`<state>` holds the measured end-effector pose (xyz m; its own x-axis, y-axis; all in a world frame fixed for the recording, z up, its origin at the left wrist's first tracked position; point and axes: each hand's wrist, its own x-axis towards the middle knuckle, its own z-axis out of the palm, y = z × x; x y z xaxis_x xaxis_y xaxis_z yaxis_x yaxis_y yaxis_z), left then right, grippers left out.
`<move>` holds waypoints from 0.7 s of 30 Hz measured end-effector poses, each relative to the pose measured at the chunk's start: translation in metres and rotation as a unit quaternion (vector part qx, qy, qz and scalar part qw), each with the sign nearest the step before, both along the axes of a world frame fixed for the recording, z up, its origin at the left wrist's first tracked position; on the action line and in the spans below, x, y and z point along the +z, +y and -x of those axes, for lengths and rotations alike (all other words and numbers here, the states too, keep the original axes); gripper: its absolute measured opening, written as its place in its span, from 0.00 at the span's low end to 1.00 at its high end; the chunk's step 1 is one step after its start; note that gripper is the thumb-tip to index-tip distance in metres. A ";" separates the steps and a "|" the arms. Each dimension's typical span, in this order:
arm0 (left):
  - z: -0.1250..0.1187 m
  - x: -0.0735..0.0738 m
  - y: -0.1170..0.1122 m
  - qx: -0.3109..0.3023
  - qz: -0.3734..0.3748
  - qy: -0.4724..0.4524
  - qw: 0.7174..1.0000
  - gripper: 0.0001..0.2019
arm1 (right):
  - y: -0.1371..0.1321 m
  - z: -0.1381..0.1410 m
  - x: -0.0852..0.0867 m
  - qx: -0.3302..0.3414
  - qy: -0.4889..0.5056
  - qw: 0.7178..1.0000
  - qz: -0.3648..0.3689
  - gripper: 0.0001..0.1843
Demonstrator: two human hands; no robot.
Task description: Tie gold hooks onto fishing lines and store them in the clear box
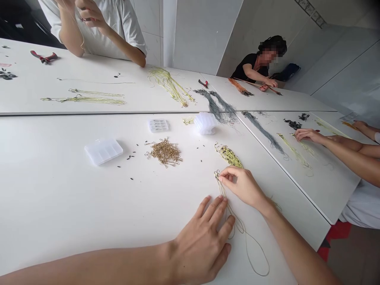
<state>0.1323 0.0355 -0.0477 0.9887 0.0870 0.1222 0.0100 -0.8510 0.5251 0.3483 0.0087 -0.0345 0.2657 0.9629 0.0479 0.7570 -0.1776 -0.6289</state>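
My left hand (204, 239) lies on the white table with its fingers spread, the fingertips resting on thin yellow-green fishing line (234, 217). Thumb and forefinger of my right hand (245, 185) pinch the top of this line, just beside small dark fish hooks (217, 174). Below my hands the line runs in loose loops towards the table's near side. Right above my right hand is a bundle of similar yellow-green hooked lines (230, 155), partly hidden by that hand. Further left sits a pile of brass-coloured swivels (166, 152).
Clear plastic boxes (103, 151) and a stack of clear cases (205, 123) stand beyond my hands, among small dark pieces. Grey line bundles (218, 105) lie across the table seam. Co-workers sit opposite and at the right; a co-worker's hand (308, 135) touches lines. Pliers (44, 57) lie far left.
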 end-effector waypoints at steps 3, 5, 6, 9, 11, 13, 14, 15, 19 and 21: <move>-0.001 0.000 -0.001 -0.002 0.003 -0.003 1.000 0.24 | 0.001 -0.019 -0.001 -0.065 -0.053 0.994 -0.067 0.10; -0.001 0.001 -0.001 -0.008 0.004 -0.007 1.000 0.24 | 0.000 -0.036 -0.003 -0.129 -0.090 0.984 -0.089 0.19; -0.002 0.001 -0.001 -0.011 0.002 -0.010 1.000 0.25 | -0.001 -0.044 -0.004 -0.152 -0.102 0.980 -0.077 0.27; -0.007 0.001 0.003 -0.020 -0.014 -0.024 0.999 0.25 | -0.004 -0.059 -0.006 -0.176 -0.122 0.977 0.007 0.44; -0.015 0.000 0.011 -0.020 -0.034 -0.041 0.998 0.24 | -0.006 -0.059 -0.005 -0.181 -0.139 0.972 0.061 0.48; -0.025 -0.002 0.020 -0.020 -0.060 -0.055 0.996 0.25 | -0.007 -0.054 -0.001 -0.187 -0.161 0.964 0.095 0.46; -0.029 -0.002 0.025 -0.022 -0.074 -0.058 0.995 0.25 | -0.007 -0.052 0.002 -0.189 -0.170 0.961 0.109 0.44; -0.033 -0.003 0.029 -0.020 -0.086 -0.059 0.994 0.25 | -0.007 -0.049 0.005 -0.187 -0.177 0.959 0.121 0.41; -0.037 -0.006 0.035 0.023 -0.111 -0.047 0.993 0.26 | -0.007 -0.045 0.012 -0.170 -0.179 0.957 0.152 0.26; -0.035 -0.006 0.033 0.046 -0.124 -0.040 0.990 0.26 | -0.008 -0.043 0.013 -0.159 -0.177 0.958 0.158 0.20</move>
